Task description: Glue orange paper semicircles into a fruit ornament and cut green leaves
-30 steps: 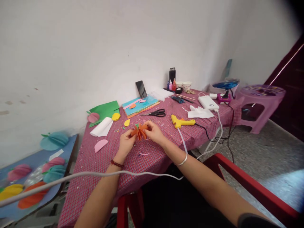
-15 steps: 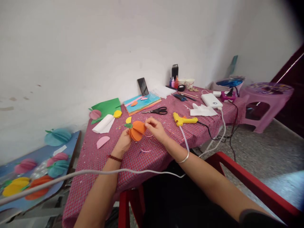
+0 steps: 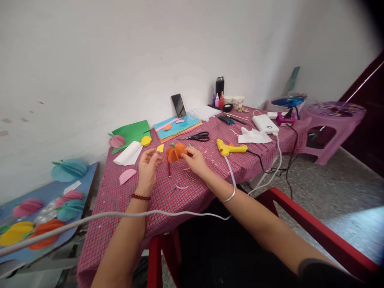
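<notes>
Between my hands, above the checked tablecloth (image 3: 120,224), is an orange paper pumpkin (image 3: 176,153) with fanned folds and a small green leaf on top. My right hand (image 3: 194,160) pinches its right side between thumb and fingertips. To its left, my left hand (image 3: 148,168) is apart from it, fingers loosely bent and spread, with nothing seen in them. A small yellow paper piece (image 3: 160,148) lies just beyond the left fingertips. A dark red pencil-like stick (image 3: 169,170) shows below the pumpkin. Black-handled scissors (image 3: 199,137) lie behind it.
A yellow glue gun (image 3: 229,148) lies to the right, near a white power bank (image 3: 265,124) and crumpled tissue (image 3: 253,136). Green paper (image 3: 132,134) and a phone (image 3: 179,105) are at the back. Finished paper shapes sit on a blue board (image 3: 90,176) at left. A white cable (image 3: 180,214) crosses in front.
My left hand has let go of the orange pumpkin and moved left, its fingers opening. My right hand keeps hold of the pumpkin, which has turned upright, leaf on top.
</notes>
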The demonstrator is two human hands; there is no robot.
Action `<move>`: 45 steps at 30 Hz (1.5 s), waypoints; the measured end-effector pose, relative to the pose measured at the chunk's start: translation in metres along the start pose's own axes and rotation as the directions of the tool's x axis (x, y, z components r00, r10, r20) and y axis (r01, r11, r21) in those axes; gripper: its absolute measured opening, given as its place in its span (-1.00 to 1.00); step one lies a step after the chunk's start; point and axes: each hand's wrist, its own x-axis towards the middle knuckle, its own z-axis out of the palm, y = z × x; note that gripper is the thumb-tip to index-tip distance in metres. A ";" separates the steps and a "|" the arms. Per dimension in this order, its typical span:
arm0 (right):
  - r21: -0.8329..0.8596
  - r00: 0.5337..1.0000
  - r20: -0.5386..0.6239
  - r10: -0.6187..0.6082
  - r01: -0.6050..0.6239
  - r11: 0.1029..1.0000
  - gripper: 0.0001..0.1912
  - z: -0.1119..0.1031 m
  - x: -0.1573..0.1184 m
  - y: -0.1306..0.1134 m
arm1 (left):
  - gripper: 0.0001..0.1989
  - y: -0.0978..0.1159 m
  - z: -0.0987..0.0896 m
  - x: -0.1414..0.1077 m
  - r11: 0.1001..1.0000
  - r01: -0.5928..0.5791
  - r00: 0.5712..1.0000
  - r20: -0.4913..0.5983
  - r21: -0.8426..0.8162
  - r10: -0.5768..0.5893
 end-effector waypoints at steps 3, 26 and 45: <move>0.066 0.999 -0.003 0.037 -0.037 0.997 -0.86 0.001 0.002 0.002 | -0.75 0.005 -0.002 -0.002 0.998 -0.019 1.000 -0.001 0.052 0.019; -0.104 0.983 0.176 -0.059 0.079 0.991 -0.82 0.000 -0.011 -0.014 | -0.88 -0.003 0.009 -0.023 0.836 -0.220 0.954 0.290 0.503 0.077; -0.128 0.961 0.148 -0.232 0.251 0.959 -0.71 -0.001 -0.010 -0.015 | -0.87 0.000 0.008 -0.015 0.848 -0.322 0.935 0.281 0.421 0.215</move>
